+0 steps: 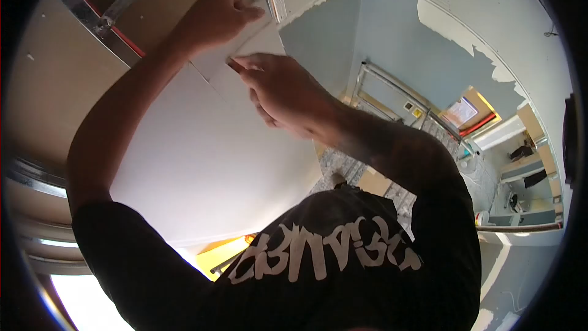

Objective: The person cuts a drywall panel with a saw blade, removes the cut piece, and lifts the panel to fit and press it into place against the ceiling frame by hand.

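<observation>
A white board (208, 141), which looks like plasterboard, spreads out in front of me in the head view. My left hand (217, 19) is closed near the board's upper end, thumb and finger pinched together. Whatever it may hold is too small to make out. Lower and to the right, my right hand (282, 89) is closed over the board. A small dark tip shows at its fingertips, but its kind is unclear. Between the two hands a thin line runs across the board's white surface. Another short dark line marks the board below my left wrist.
Metal framing (92, 21) backed by brown board lies at the left. At the right are a blue-grey wall (392, 30) with rough white patches, a metal scaffold rail (404, 92) and a dusty, littered floor (343, 162). A yellow object (226, 254) shows beyond the board's lower edge.
</observation>
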